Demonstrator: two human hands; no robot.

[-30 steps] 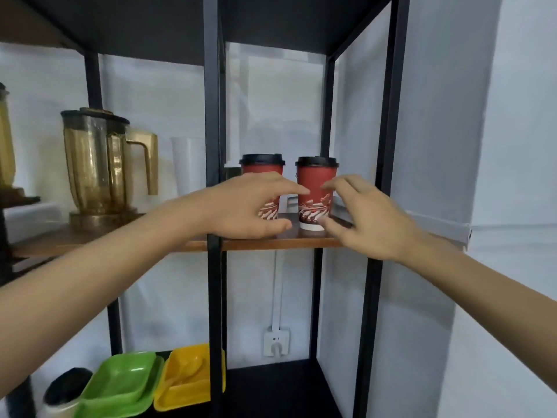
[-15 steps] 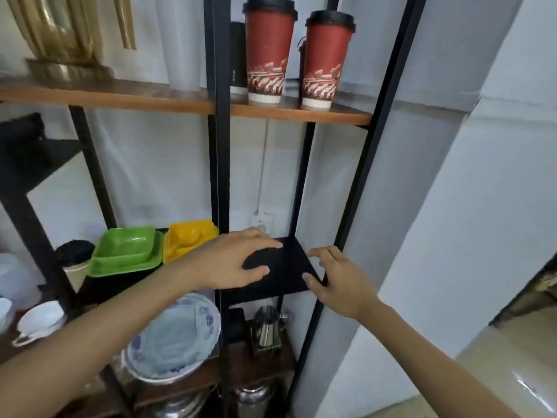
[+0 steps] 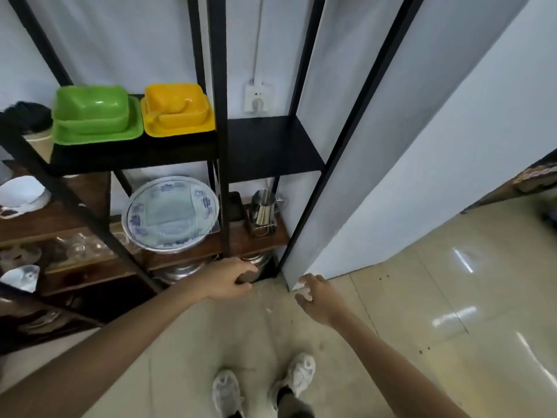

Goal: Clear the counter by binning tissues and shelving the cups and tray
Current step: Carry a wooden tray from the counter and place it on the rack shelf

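The head view looks down at the lower part of a black metal shelf rack [image 3: 221, 146] and the floor. My left hand [image 3: 230, 282] hangs low in front of the rack's bottom level, fingers loosely curved, holding nothing. My right hand [image 3: 316, 298] is beside it near the foot of the rack's right post, fingers spread and empty. The red cups are out of frame above. No tissue shows. A green tray set [image 3: 96, 116] and a yellow tray set [image 3: 177, 111] rest on the black shelf board [image 3: 271, 146].
A blue-patterned plate [image 3: 171, 212] and a steel jug [image 3: 264, 211] stand on the wooden shelf below. Steel pots [image 3: 180, 271] sit at the bottom. A white wall panel [image 3: 391, 176] stands right of the rack. My shoes [image 3: 262, 384] are on tiled floor.
The view has swung down from the cup shelf to the floor. Both hands have dropped from the red cups to the rack's base, still empty.
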